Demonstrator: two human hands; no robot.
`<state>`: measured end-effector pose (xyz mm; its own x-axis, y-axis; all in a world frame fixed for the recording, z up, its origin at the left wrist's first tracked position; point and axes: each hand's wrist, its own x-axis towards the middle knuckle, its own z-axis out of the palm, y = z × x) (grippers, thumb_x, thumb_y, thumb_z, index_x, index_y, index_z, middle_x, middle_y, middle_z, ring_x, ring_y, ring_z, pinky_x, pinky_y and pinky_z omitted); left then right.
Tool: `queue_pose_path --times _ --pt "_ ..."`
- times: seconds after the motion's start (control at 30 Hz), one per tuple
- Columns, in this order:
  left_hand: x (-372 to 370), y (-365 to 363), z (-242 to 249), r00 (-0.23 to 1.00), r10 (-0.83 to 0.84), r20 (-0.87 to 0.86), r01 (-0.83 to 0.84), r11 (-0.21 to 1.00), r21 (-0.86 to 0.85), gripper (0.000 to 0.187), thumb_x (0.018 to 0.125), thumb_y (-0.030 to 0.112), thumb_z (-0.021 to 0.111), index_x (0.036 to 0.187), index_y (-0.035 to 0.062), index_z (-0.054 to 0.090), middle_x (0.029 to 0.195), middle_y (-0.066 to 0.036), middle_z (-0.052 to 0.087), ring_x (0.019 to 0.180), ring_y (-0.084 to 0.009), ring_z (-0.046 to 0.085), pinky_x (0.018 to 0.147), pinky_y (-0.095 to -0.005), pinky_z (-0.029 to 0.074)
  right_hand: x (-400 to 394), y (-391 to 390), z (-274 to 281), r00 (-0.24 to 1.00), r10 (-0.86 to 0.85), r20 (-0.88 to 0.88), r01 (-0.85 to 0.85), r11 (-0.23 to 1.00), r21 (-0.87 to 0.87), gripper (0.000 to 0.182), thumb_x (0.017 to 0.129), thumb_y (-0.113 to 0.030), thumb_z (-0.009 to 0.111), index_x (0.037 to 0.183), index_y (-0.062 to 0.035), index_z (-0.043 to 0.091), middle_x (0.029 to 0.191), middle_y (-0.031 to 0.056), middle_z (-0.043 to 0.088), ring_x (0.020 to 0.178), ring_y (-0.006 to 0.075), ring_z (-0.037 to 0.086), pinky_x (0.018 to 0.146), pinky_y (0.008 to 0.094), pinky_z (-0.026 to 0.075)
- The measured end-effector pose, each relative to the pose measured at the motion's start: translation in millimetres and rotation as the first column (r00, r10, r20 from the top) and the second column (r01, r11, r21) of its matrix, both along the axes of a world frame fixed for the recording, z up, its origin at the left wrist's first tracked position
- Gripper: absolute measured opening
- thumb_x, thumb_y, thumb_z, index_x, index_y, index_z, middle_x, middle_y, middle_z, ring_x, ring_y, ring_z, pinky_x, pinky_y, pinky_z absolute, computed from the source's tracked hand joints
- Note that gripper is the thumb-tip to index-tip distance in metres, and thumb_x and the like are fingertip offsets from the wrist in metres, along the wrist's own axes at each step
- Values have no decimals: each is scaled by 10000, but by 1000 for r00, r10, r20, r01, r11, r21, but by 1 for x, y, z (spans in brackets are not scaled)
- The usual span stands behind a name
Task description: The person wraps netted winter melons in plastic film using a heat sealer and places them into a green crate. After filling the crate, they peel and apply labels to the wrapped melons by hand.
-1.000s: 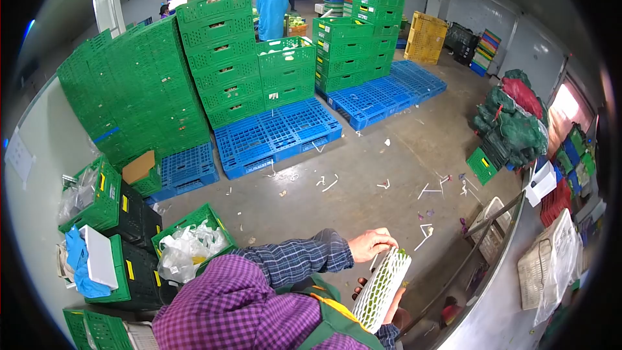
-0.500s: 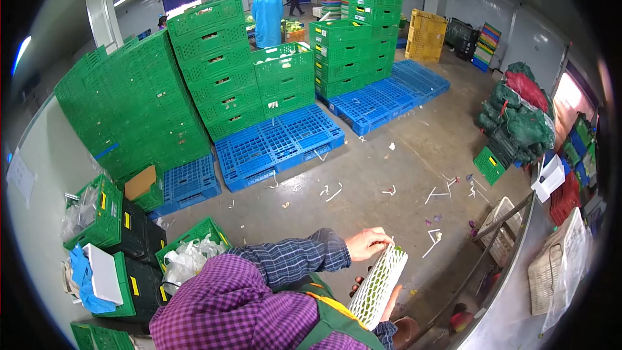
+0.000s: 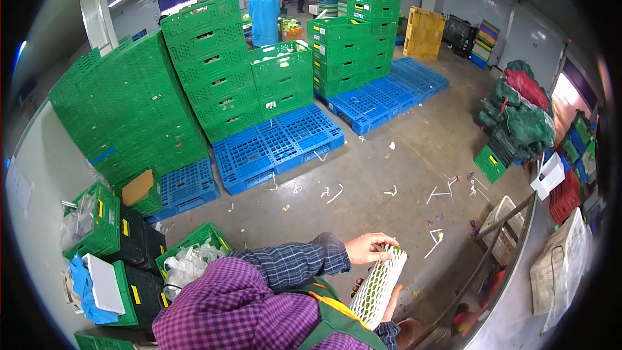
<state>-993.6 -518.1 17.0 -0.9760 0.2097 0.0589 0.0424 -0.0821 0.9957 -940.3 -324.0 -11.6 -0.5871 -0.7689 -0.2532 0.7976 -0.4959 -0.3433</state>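
Observation:
A long green vegetable (image 3: pixel 398 248) sits inside a white foam net sleeve (image 3: pixel 379 288), tilted with its upper end away from me. Its exact kind is hidden by the mesh. My left hand (image 3: pixel 369 247) reaches in from the left, its fingers bent over the sleeve's upper rim. From below, my right hand (image 3: pixel 392 303) is wrapped round the sleeve, the thumb along the right side and dark fingertips showing at the left. A navy plaid cuff covers my left forearm, and a green apron with a yellow strap lies across my front.
Green crates (image 3: pixel 223 71) stand stacked on blue pallets (image 3: pixel 278 149) ahead. At left, a crate holds clear plastic bags (image 3: pixel 188 262). A metal table edge (image 3: pixel 499 285) runs along my right, by a white basket (image 3: pixel 547 272). White scraps litter the floor. A person in blue (image 3: pixel 264 16) stands behind crates.
My left hand's fingers have shifted from pinching the sleeve's rim to lying further over its upper end. My right hand keeps its hold. The distant dark-clothed person has moved slightly right.

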Motion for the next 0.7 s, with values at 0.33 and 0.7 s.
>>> queue_pose_path --times 0.33,0.7 --pt "-5 -17 -19 1000 -20 -12 21 998 67 223 873 125 612 1076 32 606 1193 -92 565 1045 -136 543 915 -289 441 5 -15 -8 998 -45 37 45 999 -3 873 779 -771 318 1297 -73 393 1087 227 562 930 371 582 780 469 510" --pt "-14 -27 -38 998 67 19 -69 987 146 153 924 140 536 1003 18 585 1038 -70 638 954 -106 569 882 -267 450 3 -29 -13 999 -24 40 25 999 -27 911 758 -778 358 1343 -79 347 1132 235 539 952 364 578 786 460 514"
